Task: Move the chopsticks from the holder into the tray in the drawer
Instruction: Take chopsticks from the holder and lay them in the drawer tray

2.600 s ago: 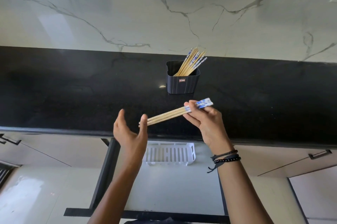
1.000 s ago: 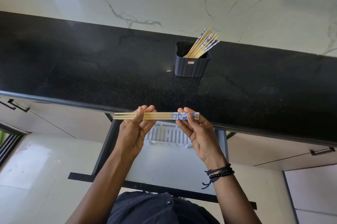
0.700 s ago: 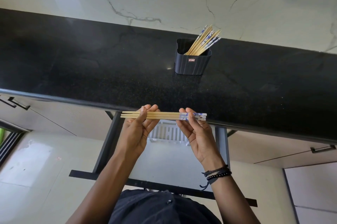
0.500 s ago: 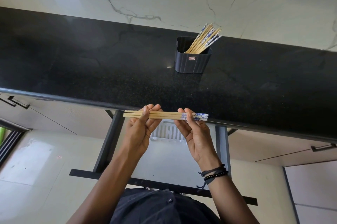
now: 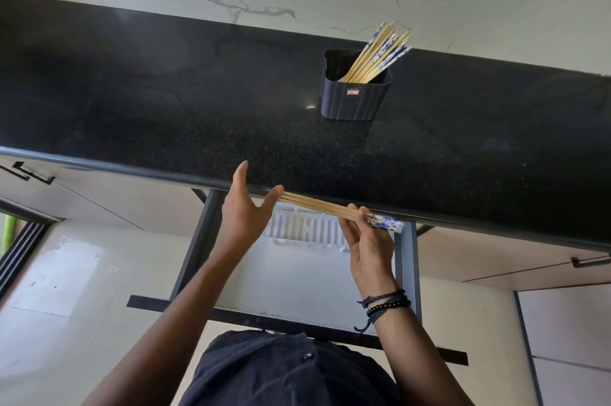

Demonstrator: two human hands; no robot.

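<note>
A dark ribbed holder [image 5: 355,98] stands on the black counter with several bamboo chopsticks [image 5: 377,53] leaning out to the right. My right hand [image 5: 367,243] pinches a small bundle of chopsticks [image 5: 325,209] near their blue-patterned ends, level with the counter's front edge. My left hand [image 5: 244,210] is spread with straight fingers, and its thumb tip touches the bundle's bare tips. Below them a white slotted tray [image 5: 304,232] lies at the back of the pulled-out drawer [image 5: 297,283], partly hidden by both hands.
The black counter [image 5: 165,114] overhangs the back of the drawer, with a marble wall behind it. Closed cabinet fronts with dark handles [image 5: 591,260] sit on both sides. My dark clothing [image 5: 287,372] fills the bottom middle.
My left hand let go of the bundle and opened, only its thumb tip now against the tips. The bundle tilted, right end lower, and sits closer to the tray.
</note>
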